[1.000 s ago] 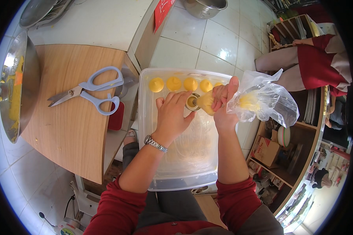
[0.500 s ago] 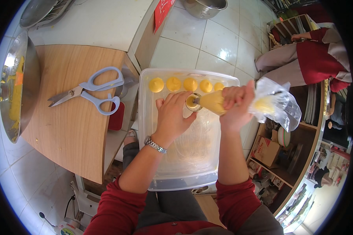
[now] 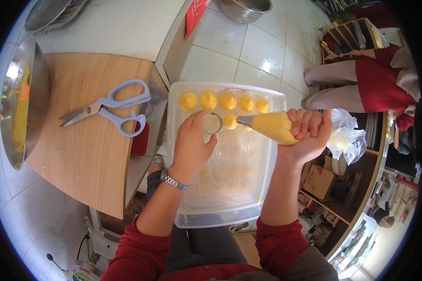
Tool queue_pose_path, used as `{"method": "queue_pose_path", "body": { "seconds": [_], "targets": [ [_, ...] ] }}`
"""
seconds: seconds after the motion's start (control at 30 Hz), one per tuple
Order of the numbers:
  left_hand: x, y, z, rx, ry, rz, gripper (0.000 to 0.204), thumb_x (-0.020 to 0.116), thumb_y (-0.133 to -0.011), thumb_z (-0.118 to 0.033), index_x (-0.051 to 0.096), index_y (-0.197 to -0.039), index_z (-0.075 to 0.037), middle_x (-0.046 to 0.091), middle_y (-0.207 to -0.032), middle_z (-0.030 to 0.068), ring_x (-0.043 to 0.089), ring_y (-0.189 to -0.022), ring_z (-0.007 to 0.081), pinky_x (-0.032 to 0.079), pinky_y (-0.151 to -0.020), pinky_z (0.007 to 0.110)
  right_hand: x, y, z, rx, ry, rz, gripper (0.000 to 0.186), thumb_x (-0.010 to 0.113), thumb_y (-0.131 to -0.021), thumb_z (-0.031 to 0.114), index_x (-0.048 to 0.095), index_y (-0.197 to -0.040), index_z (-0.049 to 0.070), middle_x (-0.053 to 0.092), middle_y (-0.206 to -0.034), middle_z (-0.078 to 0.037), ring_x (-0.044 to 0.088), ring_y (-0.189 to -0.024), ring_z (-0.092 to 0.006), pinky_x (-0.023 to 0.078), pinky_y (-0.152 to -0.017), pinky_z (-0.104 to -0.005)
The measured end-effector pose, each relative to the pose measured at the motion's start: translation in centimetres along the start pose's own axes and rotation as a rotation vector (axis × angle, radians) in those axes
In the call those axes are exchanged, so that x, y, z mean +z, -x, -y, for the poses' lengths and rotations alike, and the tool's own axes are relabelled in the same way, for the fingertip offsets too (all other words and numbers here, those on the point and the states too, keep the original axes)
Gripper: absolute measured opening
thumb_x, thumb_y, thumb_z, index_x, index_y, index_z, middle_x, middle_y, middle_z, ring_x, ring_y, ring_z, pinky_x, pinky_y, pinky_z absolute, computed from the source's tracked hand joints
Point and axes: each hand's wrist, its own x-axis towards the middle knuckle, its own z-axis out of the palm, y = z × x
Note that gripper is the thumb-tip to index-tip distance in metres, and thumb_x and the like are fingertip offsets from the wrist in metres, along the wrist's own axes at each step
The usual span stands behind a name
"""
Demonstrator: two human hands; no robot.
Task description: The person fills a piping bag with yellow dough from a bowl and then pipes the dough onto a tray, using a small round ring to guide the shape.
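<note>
Piping bag (image 3: 273,127) squeezed in right hand (image 3: 305,136), left hand (image 3: 192,143) steadying ring (image 3: 212,123); an over-hard squeeze risks merging yellow mounds (image 3: 228,101)

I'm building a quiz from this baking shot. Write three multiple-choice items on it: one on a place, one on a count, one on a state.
1. Where do the scissors lie?
A. on the wooden board
B. inside the clear tray
C. on the tiled floor

2. How many yellow dollops form the full back row in the clear plastic tray?
A. two
B. five
C. nine

3. What is the right hand doing?
A. resting open and flat
B. closed around a filled piping bag
C. gripping the scissors

Answers:
1 A: the scissors lie on the wooden board, left of the tray.
2 B: five dollops sit side by side along the far edge, with a sixth below at the nozzle.
3 B: its fingers wrap the piping bag, whose tip points toward the small ring that the left hand holds.
</note>
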Motion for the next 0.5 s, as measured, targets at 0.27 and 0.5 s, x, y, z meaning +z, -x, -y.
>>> {"method": "queue_pose_path", "body": {
  "seconds": [0.27, 0.5],
  "targets": [
    [0.2, 0.2, 0.4, 0.009, 0.011, -0.010, 0.059, 0.069, -0.069, -0.005, 0.044, -0.122, -0.002, 0.053, -0.114, 0.0171, 0.054, -0.096, 0.0290, 0.045, -0.082, 0.034, 1.8, 2.0, -3.0, 0.002, 0.268, 0.272, 0.049, 0.028, -0.096, 0.030, 0.026, -0.049, 0.015, 0.026, -0.038, -0.001, 0.027, -0.037, -0.0125, 0.034, -0.056, -0.0269],
    [-2.4, 1.1, -1.5, -0.029, -0.018, -0.016, 0.062, 0.069, -0.068, -0.002, 0.043, -0.125, -0.004, 0.052, -0.115, 0.0160, 0.054, -0.092, 0.0265, 0.045, -0.082, 0.034, 0.9, 2.5, -6.9, 0.035, 0.570, 0.477, 0.050, 0.028, -0.097, 0.030, 0.025, -0.050, 0.014, 0.025, -0.040, 0.001, 0.028, -0.038, -0.0113, 0.036, -0.056, -0.0273]
  ]
}}
